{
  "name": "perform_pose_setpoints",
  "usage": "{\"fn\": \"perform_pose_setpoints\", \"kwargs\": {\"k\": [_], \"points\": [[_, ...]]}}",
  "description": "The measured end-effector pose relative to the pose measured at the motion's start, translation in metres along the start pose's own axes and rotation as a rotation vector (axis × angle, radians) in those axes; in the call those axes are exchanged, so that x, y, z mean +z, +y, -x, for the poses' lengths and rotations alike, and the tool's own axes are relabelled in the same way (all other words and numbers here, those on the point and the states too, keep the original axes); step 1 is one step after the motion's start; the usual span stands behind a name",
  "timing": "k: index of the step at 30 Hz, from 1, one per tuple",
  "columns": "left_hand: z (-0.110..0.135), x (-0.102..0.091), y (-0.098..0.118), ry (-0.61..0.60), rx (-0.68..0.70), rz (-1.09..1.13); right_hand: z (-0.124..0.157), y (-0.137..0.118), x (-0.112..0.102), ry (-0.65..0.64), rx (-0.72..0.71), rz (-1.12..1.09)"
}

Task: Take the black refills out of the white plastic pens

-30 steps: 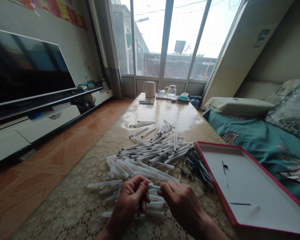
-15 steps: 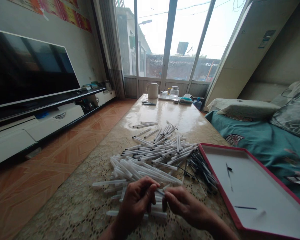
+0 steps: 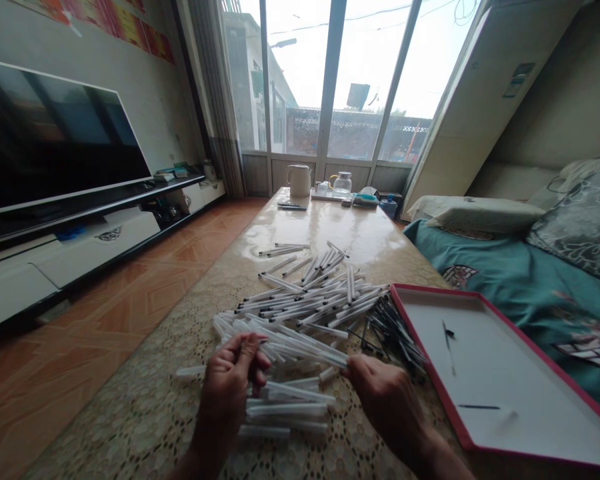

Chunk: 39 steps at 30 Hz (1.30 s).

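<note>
My left hand (image 3: 233,377) is closed in a pinch above the near left of the pen parts. A small dark tip shows at its fingertips, too small to name. To the right, my right hand (image 3: 383,390) has its fingers closed and turned down at the end of a clear pen barrel (image 3: 325,351); whether it grips that barrel is hidden. Between and below the hands lie several loose clear barrels (image 3: 293,410). Beyond them spreads a heap of white pens with dark ends (image 3: 305,303). A bundle of black refills (image 3: 397,337) lies beside the right hand.
A shallow red-rimmed tray (image 3: 473,440) at the right holds a few dark thin pieces (image 3: 479,407). On the far end of the patterned table (image 3: 145,400) stand a jug (image 3: 299,181) and a glass pot (image 3: 343,184). A bed (image 3: 485,257) borders the right side.
My hands were close together over a thin pen piece and are now apart, the left shifted left and the right shifted right. The whole view has shifted slightly.
</note>
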<state>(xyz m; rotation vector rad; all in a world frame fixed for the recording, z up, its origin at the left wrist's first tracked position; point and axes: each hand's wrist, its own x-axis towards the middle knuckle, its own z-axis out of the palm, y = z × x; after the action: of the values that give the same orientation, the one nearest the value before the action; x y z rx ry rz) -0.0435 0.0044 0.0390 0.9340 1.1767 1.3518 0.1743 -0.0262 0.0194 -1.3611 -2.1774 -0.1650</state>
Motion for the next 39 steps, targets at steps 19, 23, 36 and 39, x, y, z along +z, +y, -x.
{"fn": "perform_pose_setpoints", "kwargs": {"k": [19,23,36,39], "points": [[0.003,0.004,-0.011,-0.218,0.05,-0.127,-0.004,-0.016,0.012,-0.052,0.153,-0.455],[0.012,0.017,-0.015,-0.462,-0.145,-0.005,-0.002,-0.021,0.017,-0.142,0.112,-0.375],[0.008,0.014,-0.005,-0.167,-0.166,0.228,-0.003,-0.006,0.011,-0.146,0.51,-0.971],[0.009,0.015,-0.005,-0.17,-0.182,0.235,-0.002,-0.006,0.014,-0.138,0.495,-0.992]]}}
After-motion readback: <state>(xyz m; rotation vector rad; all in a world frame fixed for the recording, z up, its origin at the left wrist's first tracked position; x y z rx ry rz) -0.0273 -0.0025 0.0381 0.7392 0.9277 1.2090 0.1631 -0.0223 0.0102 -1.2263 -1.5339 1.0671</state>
